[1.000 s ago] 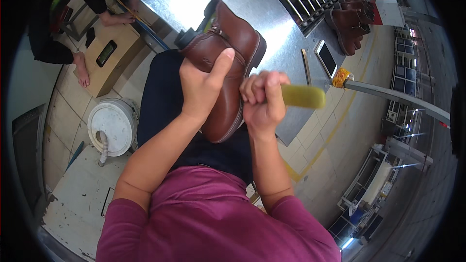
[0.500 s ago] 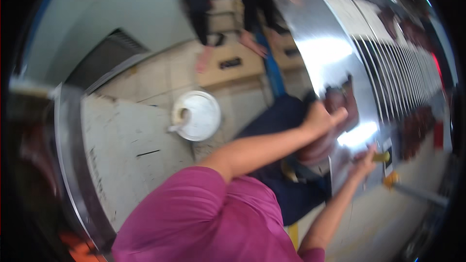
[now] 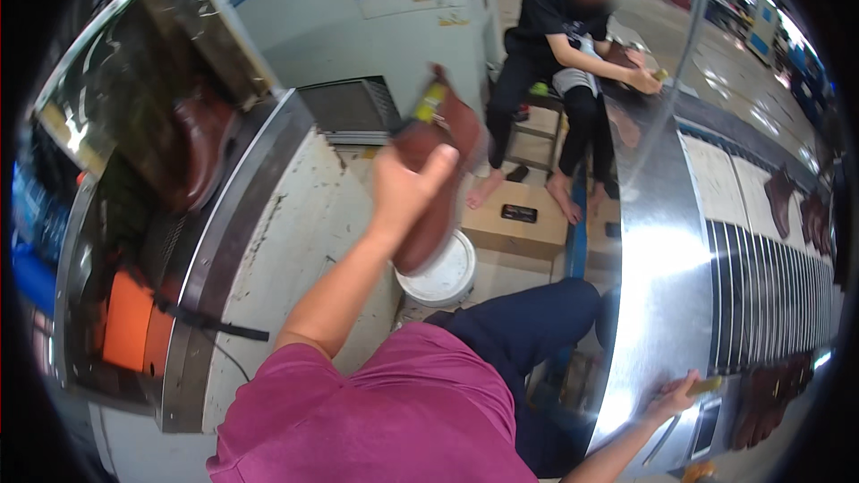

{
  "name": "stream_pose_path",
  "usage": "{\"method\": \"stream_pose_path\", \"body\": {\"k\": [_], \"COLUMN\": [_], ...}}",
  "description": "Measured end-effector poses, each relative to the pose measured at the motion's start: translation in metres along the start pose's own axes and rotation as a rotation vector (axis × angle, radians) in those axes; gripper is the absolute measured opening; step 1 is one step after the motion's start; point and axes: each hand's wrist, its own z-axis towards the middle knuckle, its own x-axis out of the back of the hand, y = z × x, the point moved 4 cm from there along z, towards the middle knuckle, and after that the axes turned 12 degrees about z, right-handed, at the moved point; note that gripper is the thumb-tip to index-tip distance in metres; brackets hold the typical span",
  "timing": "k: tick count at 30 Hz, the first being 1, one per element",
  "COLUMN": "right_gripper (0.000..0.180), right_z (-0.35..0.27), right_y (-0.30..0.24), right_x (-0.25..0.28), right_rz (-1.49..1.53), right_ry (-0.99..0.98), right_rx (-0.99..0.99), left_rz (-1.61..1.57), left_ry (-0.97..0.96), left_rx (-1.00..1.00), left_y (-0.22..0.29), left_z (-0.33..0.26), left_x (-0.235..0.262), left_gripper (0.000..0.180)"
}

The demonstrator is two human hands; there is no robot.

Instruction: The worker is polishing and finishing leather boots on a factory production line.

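A brown leather boot [image 3: 438, 215] is raised over the floor on my left side. Wrapped round its ankle part, my left hand [image 3: 407, 192] holds it tilted, with a yellow-green patch showing at its opening. My right hand [image 3: 673, 398] is at the near end of the shiny metal table [image 3: 658, 286], closed on a small yellow-green piece [image 3: 707, 385] that sticks out past the fingers. I cannot make out its kind. A thin dark stick [image 3: 662, 440] lies by my right wrist.
Another brown boot [image 3: 204, 143] stands inside the machine at left, by its metal edge [image 3: 237, 224]. A white bucket [image 3: 452, 273] is on the floor. Brown boots [image 3: 765, 402] sit beside the slatted conveyor [image 3: 769, 295]. A seated co-worker [image 3: 559, 45] handles a shoe across the table.
My left hand has carried the boot up and leftward off the metal table. My view has swung left, bringing the machine and co-worker in. My right hand still holds the yellow-green piece.
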Motion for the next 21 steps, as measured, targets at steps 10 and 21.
{"method": "stream_pose_path", "body": {"k": [10,21], "right_gripper": [0.03,0.029], "right_z": [-0.001,-0.003], "right_y": [-0.003,-0.011], "right_x": [0.003,-0.003], "right_rz": [-0.022,-0.026], "right_ry": [0.027,0.017], "right_rx": [-0.017,-0.021], "left_rz": [1.281,0.756], "left_ry": [0.917,0.467], "left_rx": [0.282,0.32], "left_y": [0.046,-0.063], "left_z": [-0.009,-0.015], "left_x": [0.316,0.48], "left_gripper": [0.065,0.045]}}
